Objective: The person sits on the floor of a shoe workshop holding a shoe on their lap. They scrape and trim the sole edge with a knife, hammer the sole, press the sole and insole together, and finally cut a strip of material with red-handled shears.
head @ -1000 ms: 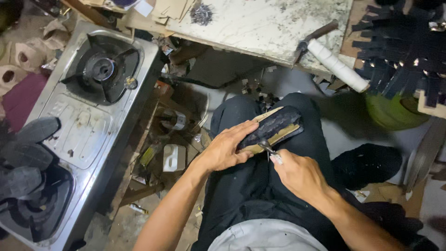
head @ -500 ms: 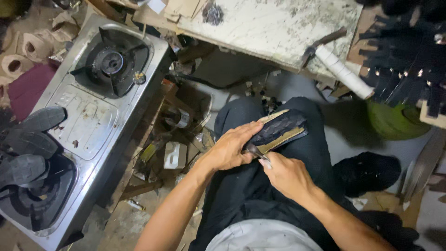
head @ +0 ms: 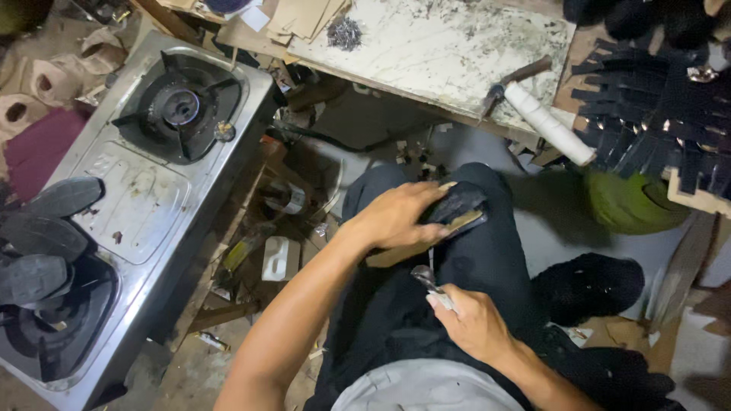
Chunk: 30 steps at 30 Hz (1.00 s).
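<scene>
Seated worker, view down onto lap. Left hand (head: 396, 217) lies flat over a dark shoe upper on a tan sole (head: 457, 213), pressing it against the right thigh; fingers pressed together, wrapped over the near end of the piece. The shoe piece sits on the knee, toe end pointing away toward the tabletop (head: 457, 46).

Right hand (head: 472, 327) is lower, just beside the piece but apart from it, fingers closed in a pinch around a small metal tool (head: 425, 278) with its tip aimed up at the sole edge. Tool type unclear, maybe pliers or a short knife.

Handling judgement: the piece looks light, with a soft, floppy upper over a stiffer sole board. Likely to twist or slide on trouser cloth unless pinned. Best hold seems to be across the stiff sole edge, palm on top, as it is held at present.

Surroundings: steel two-burner gas stove (head: 152, 190) to the left with dark soles (head: 46, 236) stacked on it; hammer (head: 514, 80) and white roll (head: 548, 122) on the tabletop edge; black straps (head: 655, 129) fanned out at right.
</scene>
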{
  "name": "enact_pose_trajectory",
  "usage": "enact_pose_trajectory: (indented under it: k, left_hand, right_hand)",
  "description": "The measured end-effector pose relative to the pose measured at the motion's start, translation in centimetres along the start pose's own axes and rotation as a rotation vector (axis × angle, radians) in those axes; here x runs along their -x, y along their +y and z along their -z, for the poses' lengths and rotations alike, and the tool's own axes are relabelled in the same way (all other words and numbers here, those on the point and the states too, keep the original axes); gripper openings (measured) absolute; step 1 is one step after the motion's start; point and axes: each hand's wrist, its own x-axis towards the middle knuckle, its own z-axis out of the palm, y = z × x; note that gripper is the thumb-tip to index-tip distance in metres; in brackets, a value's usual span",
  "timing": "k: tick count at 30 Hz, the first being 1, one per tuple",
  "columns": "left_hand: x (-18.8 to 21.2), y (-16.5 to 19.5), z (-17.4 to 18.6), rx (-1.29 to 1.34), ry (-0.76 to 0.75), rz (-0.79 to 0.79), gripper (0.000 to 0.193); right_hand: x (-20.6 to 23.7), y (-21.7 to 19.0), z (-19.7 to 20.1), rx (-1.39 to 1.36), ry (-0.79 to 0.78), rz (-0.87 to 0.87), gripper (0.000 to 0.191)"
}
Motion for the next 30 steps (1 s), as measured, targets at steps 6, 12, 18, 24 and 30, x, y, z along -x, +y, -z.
enact_pose_trajectory:
  k: [6,12,18,24,30]
  left_hand:
    - [-5.0,5.6,0.2,0.051,0.232,-0.135,0.063]
    - [1.8,4.7,2.1,0.257,0.827,-0.260,0.054]
    - [7.9,3.7,-5.1,0.120,0.748,-0.075,0.045]
    - [9.0,0.9,-6.8,0.088,0.614,-0.012,0.047]
    - [9.2,-0.3,-5.2,0.289,0.531,-0.003,0.041]
  right_hand:
    - [2.7,0.7,-0.4,-0.119,0.031,-0.091,0.023]
    - [3.6,2.3,1.4,-0.558,-0.021,-0.581,0.026]
    - [2.2,3.0,1.2,-0.527,-0.077,-0.532,0.026]
    - [-0.1,1.3,-0.4,-0.463,-0.120,-0.400,0.033]
    - [-1.7,0.7,-2.0,-0.599,-0.164,-0.366,0.035]
